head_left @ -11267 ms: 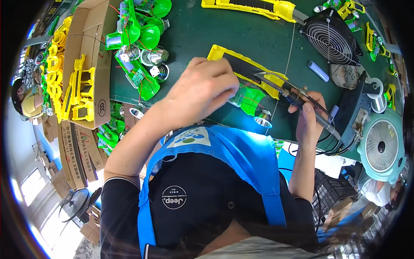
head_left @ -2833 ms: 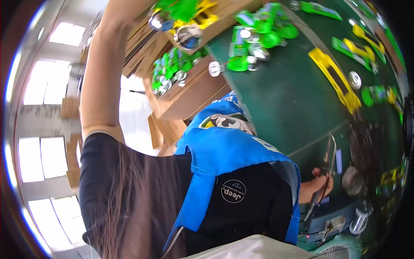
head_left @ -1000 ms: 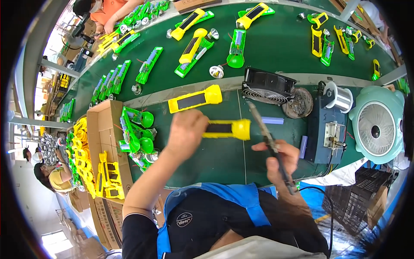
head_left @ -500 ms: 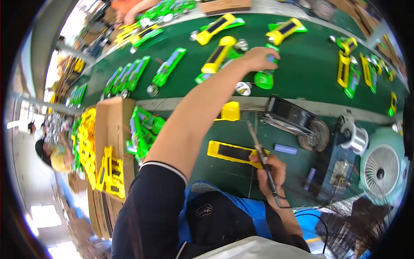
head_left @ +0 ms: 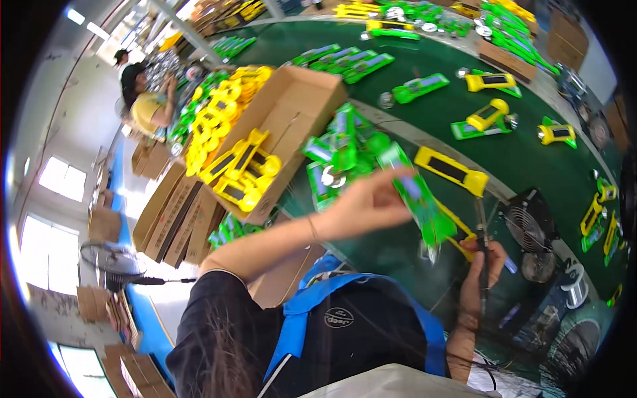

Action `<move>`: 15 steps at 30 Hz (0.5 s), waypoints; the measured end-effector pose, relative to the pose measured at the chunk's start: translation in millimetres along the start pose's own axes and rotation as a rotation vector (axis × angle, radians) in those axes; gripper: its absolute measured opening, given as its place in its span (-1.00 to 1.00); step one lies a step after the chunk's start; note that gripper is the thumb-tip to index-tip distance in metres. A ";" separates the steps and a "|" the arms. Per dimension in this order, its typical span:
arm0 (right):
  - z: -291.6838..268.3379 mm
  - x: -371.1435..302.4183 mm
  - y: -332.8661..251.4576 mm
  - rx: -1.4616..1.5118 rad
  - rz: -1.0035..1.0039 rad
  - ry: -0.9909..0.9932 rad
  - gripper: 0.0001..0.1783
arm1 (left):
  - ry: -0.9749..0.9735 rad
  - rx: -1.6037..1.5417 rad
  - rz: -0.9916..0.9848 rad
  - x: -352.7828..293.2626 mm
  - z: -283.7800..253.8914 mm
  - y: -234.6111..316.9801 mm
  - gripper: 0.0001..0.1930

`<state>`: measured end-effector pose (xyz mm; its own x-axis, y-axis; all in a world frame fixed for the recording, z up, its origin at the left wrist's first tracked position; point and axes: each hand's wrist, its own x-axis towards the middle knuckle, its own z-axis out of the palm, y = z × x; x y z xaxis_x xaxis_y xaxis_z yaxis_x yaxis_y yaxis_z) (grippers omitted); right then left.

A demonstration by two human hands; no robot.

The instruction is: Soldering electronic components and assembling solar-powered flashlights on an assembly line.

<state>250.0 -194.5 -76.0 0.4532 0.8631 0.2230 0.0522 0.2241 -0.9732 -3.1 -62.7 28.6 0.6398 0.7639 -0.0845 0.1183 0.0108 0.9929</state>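
Left hand [head_left: 361, 205] is closed around a green plastic torch housing [head_left: 418, 205], thumb and fingers pinching its upper end; the part is held in the air, tilted, lower end pointing down toward the right hand. It's motion-blurred, so finer detail is unreadable.

Right hand [head_left: 479, 272] is wrapped around a soldering iron [head_left: 480, 232], gripped like a pen, tip pointing up, just beside the lower end of the green housing. Can't tell whether tip and housing touch.

Both sit over the green bench [head_left: 531, 159]. Just behind the held housing lies a yellow torch housing [head_left: 451, 171] with a dark panel, flat on the bench. Near the right hand is a small black fan [head_left: 527, 225], with a solder spool [head_left: 576, 280] further right.

An open cardboard box [head_left: 292, 113] to the left holds yellow parts [head_left: 242, 169]; a pile of green parts [head_left: 342, 149] lies beside it. More green and yellow housings are spread across the far bench. Another person in a yellow top [head_left: 149, 106] is at the far left.
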 end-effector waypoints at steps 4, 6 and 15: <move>-5.1 6.3 -7.5 -0.252 -0.171 0.122 -0.69 | -0.049 -0.442 -0.128 -40.5 52.5 -64.7 -0.20; -14.4 12.0 -20.9 -0.373 -0.275 0.130 -0.68 | -0.029 -0.315 -0.161 -37.7 68.8 -67.0 -0.18; -73.2 -70.9 -61.4 0.183 -0.245 0.325 -0.57 | -0.140 0.774 0.682 -4.6 18.7 -46.3 -0.65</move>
<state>279.8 -302.6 -36.1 0.7045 0.5940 0.3883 0.0477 0.5063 -0.8610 2.6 -78.8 -18.5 0.8303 0.3699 0.4169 0.1214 -0.8500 0.5126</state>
